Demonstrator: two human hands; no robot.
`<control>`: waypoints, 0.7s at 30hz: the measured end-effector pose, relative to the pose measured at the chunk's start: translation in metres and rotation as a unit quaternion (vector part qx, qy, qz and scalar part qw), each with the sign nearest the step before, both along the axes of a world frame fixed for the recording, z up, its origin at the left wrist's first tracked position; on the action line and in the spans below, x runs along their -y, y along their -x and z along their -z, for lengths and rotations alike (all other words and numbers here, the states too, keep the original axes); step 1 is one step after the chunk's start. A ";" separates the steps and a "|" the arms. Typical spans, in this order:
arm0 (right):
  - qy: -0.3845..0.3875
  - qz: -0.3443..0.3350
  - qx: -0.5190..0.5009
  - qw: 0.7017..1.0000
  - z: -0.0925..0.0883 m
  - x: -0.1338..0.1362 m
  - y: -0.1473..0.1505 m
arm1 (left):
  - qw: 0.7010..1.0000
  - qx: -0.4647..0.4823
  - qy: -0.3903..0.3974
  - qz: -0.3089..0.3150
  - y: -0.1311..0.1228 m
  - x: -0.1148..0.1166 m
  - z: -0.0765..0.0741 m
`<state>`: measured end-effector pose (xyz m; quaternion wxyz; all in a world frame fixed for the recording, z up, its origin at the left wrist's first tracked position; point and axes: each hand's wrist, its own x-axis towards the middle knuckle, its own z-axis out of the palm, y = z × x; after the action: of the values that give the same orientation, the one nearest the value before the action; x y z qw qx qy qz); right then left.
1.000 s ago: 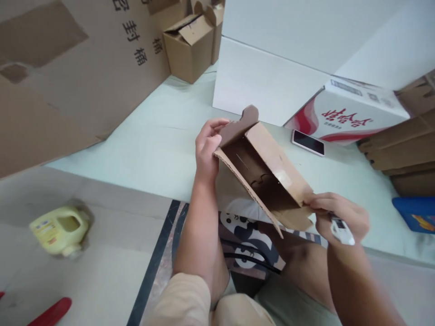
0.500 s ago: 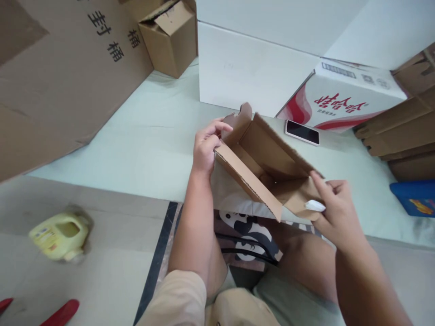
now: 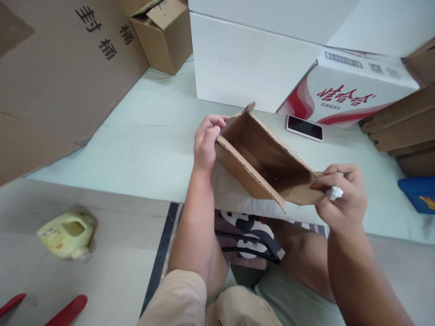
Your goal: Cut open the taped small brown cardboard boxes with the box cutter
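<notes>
A small open cardboard box [image 3: 261, 163] is tilted over the table's near edge, its opening facing me and its inside bare. My left hand [image 3: 206, 142] is closed on the box's left end, thumb outside and fingers at the end flap. At the other end, my right hand [image 3: 343, 194] pinches the right end flap [image 3: 304, 192]. A small white object [image 3: 335, 193] sticks out between the right fingers; its kind cannot be made out. Both long side flaps stand up from the opening.
A phone [image 3: 305, 128] lies behind the box, before a white carton with red print [image 3: 346, 97]. A large brown carton [image 3: 61, 86] stands left, folded cardboard [image 3: 404, 122] and a blue item [image 3: 418, 194] right. A yellow jug [image 3: 68, 235] is on the floor.
My right hand has shifted up and slightly right, swinging the right end flap outward. The left hand keeps its hold, its fingers now closer round the left end.
</notes>
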<state>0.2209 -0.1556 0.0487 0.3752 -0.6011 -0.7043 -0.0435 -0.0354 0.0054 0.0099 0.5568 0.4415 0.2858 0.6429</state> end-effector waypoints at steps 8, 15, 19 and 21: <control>0.107 0.035 0.076 0.991 -0.007 0.008 -0.021 | 1.000 -0.003 -0.015 -0.008 -0.007 0.000 0.002; 0.147 0.093 -0.089 0.981 -0.002 -0.009 -0.014 | 1.000 0.002 0.001 -0.004 -0.011 0.003 0.004; 0.163 0.044 -0.031 0.985 0.009 -0.019 -0.012 | 0.999 -0.038 -0.017 0.002 -0.012 0.003 0.002; 0.112 0.047 -0.034 0.992 0.017 -0.021 -0.014 | 0.998 -0.052 -0.025 0.008 -0.011 0.004 0.001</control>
<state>0.2350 -0.1351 0.0315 0.3266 -0.6731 -0.6623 0.0388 -0.0246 0.0018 0.0089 0.5354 0.4902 0.2949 0.6214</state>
